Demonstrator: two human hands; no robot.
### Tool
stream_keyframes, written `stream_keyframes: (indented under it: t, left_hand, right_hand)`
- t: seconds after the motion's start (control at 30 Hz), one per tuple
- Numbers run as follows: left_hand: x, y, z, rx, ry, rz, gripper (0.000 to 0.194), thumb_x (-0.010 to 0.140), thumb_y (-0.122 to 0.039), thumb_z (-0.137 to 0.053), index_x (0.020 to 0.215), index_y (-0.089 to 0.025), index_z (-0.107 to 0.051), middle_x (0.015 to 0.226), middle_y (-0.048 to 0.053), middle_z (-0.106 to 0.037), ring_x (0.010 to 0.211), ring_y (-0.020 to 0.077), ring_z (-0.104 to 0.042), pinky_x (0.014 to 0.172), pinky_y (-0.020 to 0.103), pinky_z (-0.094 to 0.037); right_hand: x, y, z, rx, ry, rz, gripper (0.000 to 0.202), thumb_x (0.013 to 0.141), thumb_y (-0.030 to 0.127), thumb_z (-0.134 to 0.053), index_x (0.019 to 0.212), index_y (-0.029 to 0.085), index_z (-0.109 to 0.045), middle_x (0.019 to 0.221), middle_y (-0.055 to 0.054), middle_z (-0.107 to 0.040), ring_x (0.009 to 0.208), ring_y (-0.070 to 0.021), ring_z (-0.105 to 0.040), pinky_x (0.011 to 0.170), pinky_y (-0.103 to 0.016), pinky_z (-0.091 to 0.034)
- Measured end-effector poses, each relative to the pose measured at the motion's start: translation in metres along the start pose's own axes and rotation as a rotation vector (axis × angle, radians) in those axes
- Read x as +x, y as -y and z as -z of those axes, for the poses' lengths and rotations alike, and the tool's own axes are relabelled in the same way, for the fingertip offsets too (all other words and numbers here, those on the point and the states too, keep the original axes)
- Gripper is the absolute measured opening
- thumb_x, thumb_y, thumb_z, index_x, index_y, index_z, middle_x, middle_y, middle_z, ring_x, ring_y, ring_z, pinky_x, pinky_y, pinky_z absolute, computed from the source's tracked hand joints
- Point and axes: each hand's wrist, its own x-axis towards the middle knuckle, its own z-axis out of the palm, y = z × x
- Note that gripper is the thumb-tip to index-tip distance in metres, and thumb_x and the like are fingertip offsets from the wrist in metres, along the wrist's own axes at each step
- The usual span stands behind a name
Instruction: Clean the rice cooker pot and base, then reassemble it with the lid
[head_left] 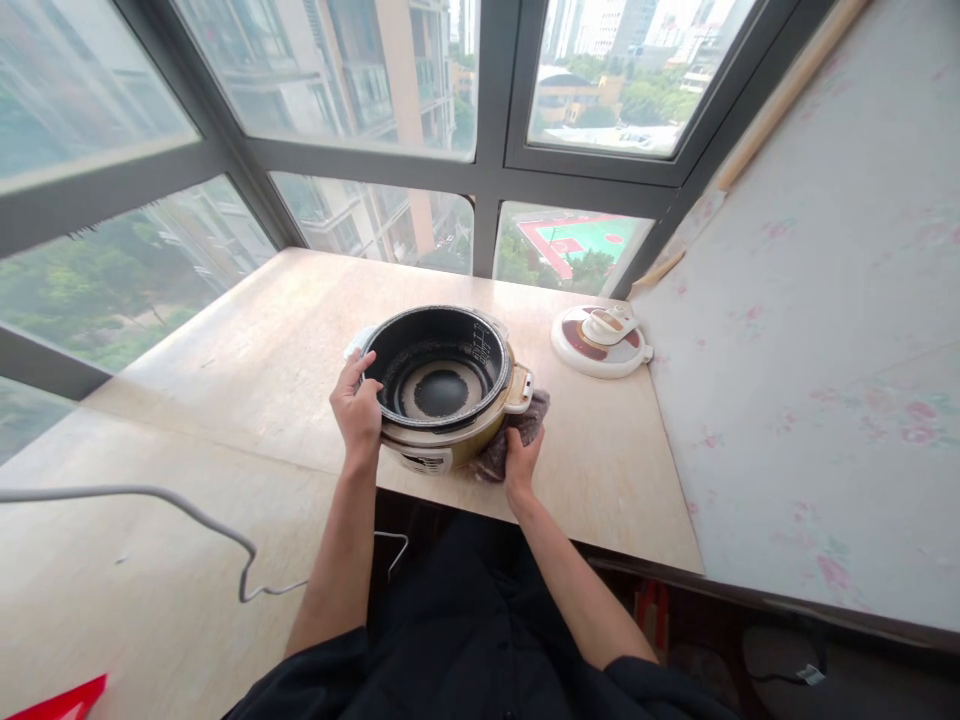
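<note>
1. Under both hands, the pale wooden counter runs along the window and carries everything else; its near edge lies just below the person's wrists.
2. Between the two hands sits the gold-coloured cooker body, lid off and tilted a little toward the person, with its dark inner well open to view and its base near the counter's front edge.
3. Beyond the right hand and well apart from it, the round white and brown lid lies flat on the counter close to the flowered wall.
4. Left of the left forearm, a grey cord trails across the lower counter section.
5. At the cooker's left rim, the left hand is curled over the edge, thumb on the rim and fingers wrapped down the outer side.
6. At the cooker's lower right side, the right hand is closed around a dark cloth, pressing it against the gold wall just below the cooker's side handle.
</note>
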Motion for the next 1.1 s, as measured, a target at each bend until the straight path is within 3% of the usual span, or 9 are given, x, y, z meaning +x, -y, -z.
stream_keyframes:
  t: [0.17,0.3,0.5,0.57,0.7,0.77,0.93,1.0,1.1]
  left_hand:
    - [0.003,0.002,-0.002,-0.031,0.01,0.006,0.047,0.076,-0.013,-0.055,0.119,-0.018,-0.076,0.144,0.009,-0.061,0.143,0.025,-0.048,0.125,0.042,-0.032]
    - [-0.004,0.0,0.003,-0.13,0.033,0.029,0.049,0.095,-0.033,-0.046,0.135,-0.01,-0.065,0.147,0.015,-0.057,0.143,0.0247,-0.048,0.123,0.041,-0.033]
    - [-0.068,-0.015,0.036,-0.181,-0.044,-0.008,0.062,0.101,-0.052,-0.033,0.149,-0.018,-0.051,0.157,0.013,-0.047,0.15,0.0245,-0.038,0.122,0.041,-0.035]
    - [-0.099,-0.019,0.052,-0.282,0.051,0.027,0.065,0.098,-0.061,-0.035,0.148,-0.023,-0.052,0.157,0.012,-0.046,0.149,0.0278,-0.04,0.118,0.043,-0.041]
    - [-0.152,-0.016,0.082,-0.292,0.229,0.205,0.072,0.084,-0.065,-0.062,0.145,-0.028,-0.054,0.149,0.012,-0.054,0.138,0.0348,-0.052,0.111,0.046,-0.048]
    - [-0.166,-0.009,0.093,-0.259,0.196,0.276,0.075,0.077,-0.062,-0.073,0.142,-0.028,-0.056,0.141,0.013,-0.06,0.132,0.0348,-0.058,0.108,0.045,-0.051]
    - [-0.161,0.003,0.103,-0.257,-0.063,0.514,0.066,0.075,-0.06,-0.077,0.128,-0.024,-0.063,0.121,0.013,-0.07,0.114,0.033,-0.069,0.099,0.045,-0.056]
    - [-0.147,0.006,0.102,-0.248,-0.187,0.535,0.06,0.078,-0.056,-0.077,0.126,-0.024,-0.063,0.123,0.011,-0.07,0.114,0.0312,-0.069,0.1,0.044,-0.056]
    - [-0.124,0.013,0.097,-0.16,-0.329,0.428,0.063,0.078,-0.049,-0.079,0.134,-0.027,-0.057,0.134,0.009,-0.065,0.123,0.0286,-0.064,0.107,0.042,-0.052]
  right_hand:
    - [-0.113,-0.015,-0.001,0.0,0.198,0.072,0.078,0.089,0.045,-0.063,0.152,0.019,-0.027,0.146,-0.019,-0.05,0.133,-0.029,-0.053,0.114,-0.05,-0.043]
    - [-0.148,0.009,-0.009,0.061,0.435,0.222,0.075,0.085,0.042,-0.07,0.147,0.019,-0.036,0.137,-0.018,-0.056,0.129,-0.0304,-0.057,0.113,-0.051,-0.045]
    - [-0.138,0.058,-0.006,0.086,0.506,0.344,0.073,0.081,0.038,-0.075,0.145,0.023,-0.042,0.135,-0.015,-0.058,0.129,-0.0325,-0.056,0.114,-0.053,-0.043]
    - [-0.138,0.073,-0.005,0.095,0.533,0.322,0.074,0.083,0.038,-0.076,0.147,0.025,-0.041,0.139,-0.014,-0.057,0.132,-0.0324,-0.055,0.116,-0.053,-0.042]
    - [-0.145,0.099,-0.005,0.178,0.839,0.183,0.076,0.095,0.044,-0.064,0.159,0.027,-0.028,0.152,-0.012,-0.05,0.139,-0.0282,-0.052,0.117,-0.05,-0.044]
    - [-0.145,0.109,-0.004,0.176,0.993,0.144,0.075,0.098,0.047,-0.058,0.162,0.029,-0.025,0.16,-0.008,-0.042,0.15,-0.0263,-0.038,0.123,-0.05,-0.035]
    - [-0.124,0.134,0.004,0.143,1.338,0.111,0.06,0.101,0.052,-0.051,0.157,0.033,-0.04,0.166,0.001,-0.031,0.156,-0.0236,-0.023,0.129,-0.052,-0.016]
    - [-0.112,0.142,0.01,0.152,1.351,0.128,0.053,0.1,0.049,-0.055,0.15,0.032,-0.051,0.16,-0.003,-0.042,0.151,-0.0255,-0.037,0.126,-0.053,-0.026]
    - [-0.093,0.144,0.024,0.175,1.191,0.098,0.043,0.099,0.04,-0.06,0.141,0.031,-0.061,0.137,-0.008,-0.066,0.125,-0.026,-0.065,0.11,-0.052,-0.05]
